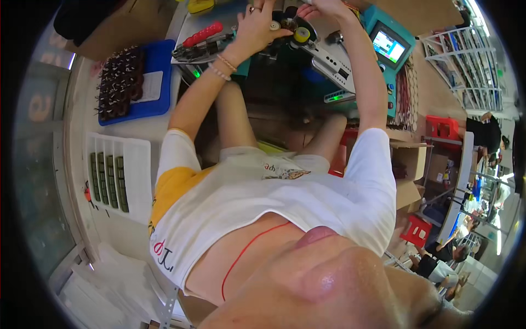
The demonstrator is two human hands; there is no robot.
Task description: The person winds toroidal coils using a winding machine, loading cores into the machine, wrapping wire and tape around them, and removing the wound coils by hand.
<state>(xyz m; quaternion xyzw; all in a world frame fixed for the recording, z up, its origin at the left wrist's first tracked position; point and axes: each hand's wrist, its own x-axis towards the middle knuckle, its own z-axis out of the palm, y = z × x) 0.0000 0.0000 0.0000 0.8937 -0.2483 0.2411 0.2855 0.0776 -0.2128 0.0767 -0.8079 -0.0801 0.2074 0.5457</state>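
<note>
My left hand (256, 32) is at a dark bench machine at the top of the view. Its thumb points right, beside a cream round knob (275, 25), and its fingers reach up to the picture's edge, apart from the thumb. Across the machine is my right hand (324, 7), partly cut off by the top edge, its fingers curled together; whatever is in them is too small to make out. Between and below the hands sits a yellow-topped roller (301, 35). A pale arm-like plate (334, 66) of the machine runs down under my right forearm.
A teal control box (395, 38) with a lit screen stands right of my right arm. To the left are red-handled pliers-like tool (203, 34), a blue tray (164, 82) of dark coil-like parts, and a white tray (139, 170) with green parts. Red stools (442, 128) and other people are farther right.
</note>
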